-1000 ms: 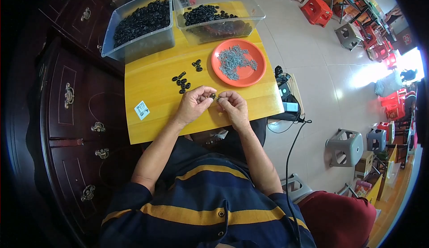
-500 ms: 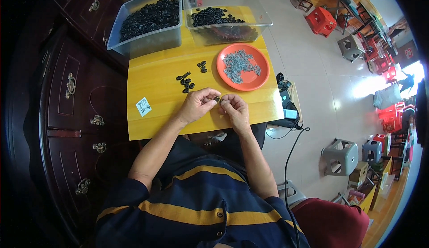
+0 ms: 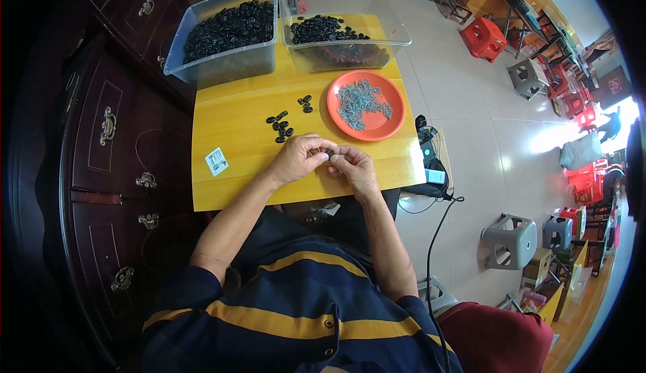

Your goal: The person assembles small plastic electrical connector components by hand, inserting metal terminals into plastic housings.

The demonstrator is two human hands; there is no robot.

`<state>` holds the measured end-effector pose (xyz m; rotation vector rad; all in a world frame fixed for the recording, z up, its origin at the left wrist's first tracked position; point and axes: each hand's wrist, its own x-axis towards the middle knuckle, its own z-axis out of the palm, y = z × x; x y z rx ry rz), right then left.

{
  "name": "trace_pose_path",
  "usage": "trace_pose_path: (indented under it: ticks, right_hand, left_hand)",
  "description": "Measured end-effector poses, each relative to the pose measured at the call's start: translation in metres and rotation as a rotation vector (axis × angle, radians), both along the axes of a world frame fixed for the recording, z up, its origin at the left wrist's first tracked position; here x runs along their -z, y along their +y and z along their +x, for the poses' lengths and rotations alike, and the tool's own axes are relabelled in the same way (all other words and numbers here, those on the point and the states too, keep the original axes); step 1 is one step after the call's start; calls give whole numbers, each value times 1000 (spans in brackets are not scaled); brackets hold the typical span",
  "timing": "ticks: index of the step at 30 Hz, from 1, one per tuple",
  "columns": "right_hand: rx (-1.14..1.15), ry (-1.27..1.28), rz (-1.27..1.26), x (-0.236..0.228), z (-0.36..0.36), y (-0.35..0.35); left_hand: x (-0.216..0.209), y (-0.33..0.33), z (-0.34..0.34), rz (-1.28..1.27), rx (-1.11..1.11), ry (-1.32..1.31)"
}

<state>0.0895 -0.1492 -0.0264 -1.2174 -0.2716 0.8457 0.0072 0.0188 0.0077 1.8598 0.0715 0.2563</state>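
Left grip (image 3: 296, 158), right grip (image 3: 356, 170) pinching black piece (image 3: 330, 152); bare tabletop (image 3: 400, 164) rightward to edge.

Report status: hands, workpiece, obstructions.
Left hand and right hand pinched together on small black piece. Loose black pieces beyond left hand. Nothing seen blocking.

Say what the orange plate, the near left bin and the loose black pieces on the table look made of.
Orange plate: probably plastic, smooth with a slight sheen, judging by its even color and clean rim.
Near left bin: likely translucent plastic; its cloudy wall looks partly see-through.
Loose black pieces: perhaps glossy plastic, given small highlights, though coated metal remains possible.
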Motion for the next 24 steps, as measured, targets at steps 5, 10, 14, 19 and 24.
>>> trace_pose_path:
  ticks: [5, 10, 14, 19, 24]
  right_hand:
    - [-14, -28, -60, -5, -2, -1]
    - [-24, -128, -48, 0, -2, -2]
    - [13, -184, -40, 5, -5, 0]
    - [41, -155, -39, 1, -9, 1]
    - [80, -144, -21, 1, -9, 2]
  left_hand:
    - [-2, 2, 0, 39, 36, -23]
    - [-9, 3, -1, -76, 33, 86]
    - [-7, 4, -1, -53, 64, 62]
    - [-8, 2, -3, -36, 47, 55]
    - [0, 4, 1, -58, 58, 36]
